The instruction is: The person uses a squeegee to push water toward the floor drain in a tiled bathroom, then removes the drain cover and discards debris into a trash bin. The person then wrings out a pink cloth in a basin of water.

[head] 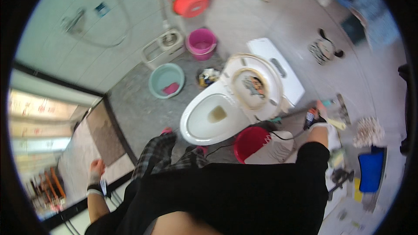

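Observation:
My left hand [97, 167] hangs out to the left with loosely curled fingers and nothing visible in it; a device is strapped at its wrist. On the right, my right hand [321, 107] reaches toward the wall beside a small teal item [328, 102] and a hanging brush-like object [343, 108]. Blur hides whether it grips anything. A dark device [309, 119] sits at that wrist. Before me stands a white toilet bowl [192, 122] with brownish water in it. Its seat and lid [274, 81] are raised against the white cistern [295, 88].
A teal basin [156, 80] holds a pink cloth. A pink bucket [201, 55], a mop bucket [156, 61] and a waste bin [198, 77] stand beyond. A red basin [243, 142] touches a ribbed white board [277, 150] near my legs. A raised threshold lies left.

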Demonstrator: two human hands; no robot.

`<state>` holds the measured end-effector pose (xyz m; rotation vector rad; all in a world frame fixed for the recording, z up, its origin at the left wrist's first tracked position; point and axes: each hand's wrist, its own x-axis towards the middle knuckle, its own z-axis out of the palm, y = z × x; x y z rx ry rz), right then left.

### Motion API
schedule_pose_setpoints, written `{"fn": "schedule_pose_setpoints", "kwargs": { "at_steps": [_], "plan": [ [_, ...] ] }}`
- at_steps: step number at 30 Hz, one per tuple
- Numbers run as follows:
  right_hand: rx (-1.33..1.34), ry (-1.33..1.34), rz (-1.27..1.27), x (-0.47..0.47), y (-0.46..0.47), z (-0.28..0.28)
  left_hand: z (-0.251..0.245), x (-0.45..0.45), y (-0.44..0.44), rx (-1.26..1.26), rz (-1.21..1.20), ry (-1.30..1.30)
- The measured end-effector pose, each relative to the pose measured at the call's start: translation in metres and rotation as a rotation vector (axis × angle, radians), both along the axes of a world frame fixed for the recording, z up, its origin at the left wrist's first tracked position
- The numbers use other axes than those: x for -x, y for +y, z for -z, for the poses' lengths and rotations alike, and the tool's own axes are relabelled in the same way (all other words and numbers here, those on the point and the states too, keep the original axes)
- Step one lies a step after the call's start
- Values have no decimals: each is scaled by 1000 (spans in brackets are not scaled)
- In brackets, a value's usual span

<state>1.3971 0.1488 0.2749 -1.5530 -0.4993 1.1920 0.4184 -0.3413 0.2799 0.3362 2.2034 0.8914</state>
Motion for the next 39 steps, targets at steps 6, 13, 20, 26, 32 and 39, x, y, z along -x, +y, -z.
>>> {"fn": "schedule_pose_setpoints", "kwargs": {
  "at_steps": [6, 13, 20, 26, 32, 39],
  "plan": [
    [137, -177, 119, -36, 21, 9, -30, -40, 11, 150, -14, 69],
    [-88, -384, -90, 11, -38, -71, -21, -34, 23, 170, -17, 112],
    [-320, -245, 234, 121, -94, -165, -11, 12, 44, -69, 40, 81],
    [-506, -286, 277, 234, -148, -217, -23, 53, 89, -302, -12, 126],
    [-481, -238, 231, 365, -195, -227, -60, 120, 161, -391, 85, 98],
    [-340, -75, 199, 559, -216, -199, -83, 212, 256, -380, 296, -67]
  ]
}}
